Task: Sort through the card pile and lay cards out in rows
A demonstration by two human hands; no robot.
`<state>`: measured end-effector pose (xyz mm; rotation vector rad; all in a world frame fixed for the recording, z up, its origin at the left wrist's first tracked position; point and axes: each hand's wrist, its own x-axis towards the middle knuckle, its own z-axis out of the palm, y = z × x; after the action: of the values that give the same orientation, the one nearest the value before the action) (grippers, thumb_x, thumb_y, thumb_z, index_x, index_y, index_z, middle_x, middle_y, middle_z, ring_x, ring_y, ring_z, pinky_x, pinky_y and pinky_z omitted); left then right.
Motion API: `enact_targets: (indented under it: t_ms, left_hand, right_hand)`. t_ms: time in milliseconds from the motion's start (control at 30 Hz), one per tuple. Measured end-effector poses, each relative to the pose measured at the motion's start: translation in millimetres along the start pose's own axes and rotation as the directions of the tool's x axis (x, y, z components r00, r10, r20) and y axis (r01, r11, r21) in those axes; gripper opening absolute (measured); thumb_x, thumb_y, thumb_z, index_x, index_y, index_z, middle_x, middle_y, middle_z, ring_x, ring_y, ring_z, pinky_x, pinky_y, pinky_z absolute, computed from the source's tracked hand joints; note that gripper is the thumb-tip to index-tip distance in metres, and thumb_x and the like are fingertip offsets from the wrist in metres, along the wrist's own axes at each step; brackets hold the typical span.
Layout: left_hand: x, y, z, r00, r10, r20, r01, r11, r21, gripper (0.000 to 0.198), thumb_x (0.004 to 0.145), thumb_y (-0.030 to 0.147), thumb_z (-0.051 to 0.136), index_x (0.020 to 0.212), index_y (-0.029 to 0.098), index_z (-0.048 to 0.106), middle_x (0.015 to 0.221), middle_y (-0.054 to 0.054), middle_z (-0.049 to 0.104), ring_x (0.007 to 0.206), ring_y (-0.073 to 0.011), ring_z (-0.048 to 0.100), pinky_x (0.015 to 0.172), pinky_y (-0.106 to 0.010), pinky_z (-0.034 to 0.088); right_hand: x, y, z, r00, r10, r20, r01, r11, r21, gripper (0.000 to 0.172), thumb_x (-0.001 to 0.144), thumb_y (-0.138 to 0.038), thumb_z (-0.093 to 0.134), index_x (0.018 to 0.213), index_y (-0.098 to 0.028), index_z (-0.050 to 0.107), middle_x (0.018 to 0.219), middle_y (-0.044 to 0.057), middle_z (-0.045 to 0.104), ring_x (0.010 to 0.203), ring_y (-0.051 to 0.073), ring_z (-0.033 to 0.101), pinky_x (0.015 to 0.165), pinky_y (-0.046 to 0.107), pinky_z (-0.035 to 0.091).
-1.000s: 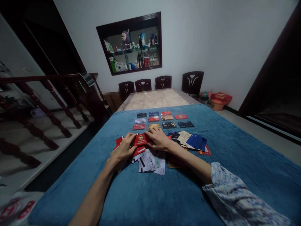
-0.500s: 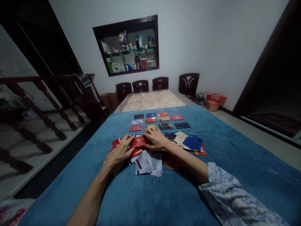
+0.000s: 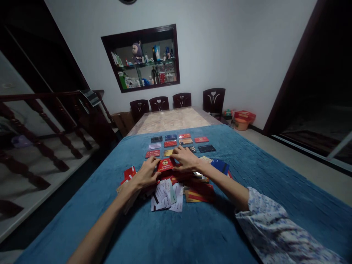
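Observation:
A red card with a round gold emblem [image 3: 165, 164] is held upright between my two hands, above a loose heap of cards. My left hand [image 3: 148, 171] grips its left edge with thumb and fingers. On its right edge, my right hand [image 3: 184, 160] has its fingers closed. White cards [image 3: 162, 196] lie fanned below it, red and gold cards [image 3: 199, 193] to their right. More red cards [image 3: 129, 172] show left of my left hand. A blue card [image 3: 220, 166] lies beyond my right wrist, which hides part of the heap.
Beyond the heap, several cards stand in rows on the blue cloth [image 3: 247, 172], among them a black card [image 3: 206, 148]. Farther off are the bare tabletop [image 3: 172, 120], dark chairs [image 3: 213, 101] and a wall shelf [image 3: 140, 58].
The view has shifted, so the table and shelf sit a little lower and farther left. Both hands still hold the red card, now more upright, and more red and gold cards show at right.

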<state>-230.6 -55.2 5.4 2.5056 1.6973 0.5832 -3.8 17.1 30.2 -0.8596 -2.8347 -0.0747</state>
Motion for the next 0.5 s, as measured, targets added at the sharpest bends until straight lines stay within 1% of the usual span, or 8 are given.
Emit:
enact_targets:
  t_ms: [133,200,267,367,500]
  left_hand:
    - [20,11,2.4,0.998,0.052,0.025,-0.051,0.999,-0.011,0.036,0.081,0.021,0.059,0.117,0.019,0.060,0.114,-0.010,0.056,0.107,-0.0258,0.058,0.098,-0.042,0.048]
    - [31,16,3.9,0.996,0.068,0.057,-0.067,0.998,-0.016,0.038,0.081,0.021,0.059,0.118,0.017,0.059,0.113,-0.011,0.055,0.105,-0.0257,0.058,0.097,-0.042,0.049]
    - [42,21,6.3,0.996,0.073,0.059,-0.073,0.997,-0.013,0.040,0.080,0.020,0.060,0.119,0.017,0.058,0.116,-0.011,0.054,0.108,-0.0265,0.056,0.098,-0.042,0.048]
    - [57,28,12.5,0.995,0.072,0.068,-0.072,0.997,-0.012,0.041,0.079,0.020,0.060,0.120,0.018,0.058,0.116,-0.011,0.054,0.110,-0.0272,0.056,0.098,-0.043,0.048]
    - [75,34,22.7,0.992,0.099,0.075,-0.098,0.995,-0.018,0.041,0.079,0.022,0.061,0.120,0.019,0.058,0.115,-0.010,0.054,0.108,-0.0259,0.057,0.098,-0.042,0.047]
  right_hand:
    - [-10,19,-6,1.000,0.007,0.013,-0.007,1.000,0.000,0.046,0.083,-0.043,0.069,0.121,-0.018,0.064,0.124,0.015,0.056,0.117,0.033,0.044,0.086,0.043,0.042]
    - [-15,29,-8,1.000,0.019,0.011,-0.019,1.000,-0.004,0.046,0.083,-0.043,0.069,0.122,-0.018,0.064,0.124,0.016,0.056,0.118,0.033,0.044,0.086,0.043,0.042]
    - [-20,38,-10,1.000,0.025,0.010,-0.025,1.000,-0.007,0.046,0.083,-0.042,0.068,0.122,-0.018,0.064,0.124,0.016,0.055,0.119,0.034,0.043,0.086,0.042,0.042]
    - [-27,50,-11,0.999,0.047,0.014,-0.047,0.999,-0.008,0.046,0.082,-0.040,0.069,0.122,-0.018,0.065,0.125,0.016,0.055,0.118,0.034,0.044,0.086,0.042,0.043]
    - [-36,66,-11,0.997,0.076,0.011,-0.076,0.997,-0.009,0.043,0.082,-0.039,0.070,0.119,-0.018,0.067,0.124,0.016,0.056,0.115,0.033,0.045,0.090,0.044,0.041]
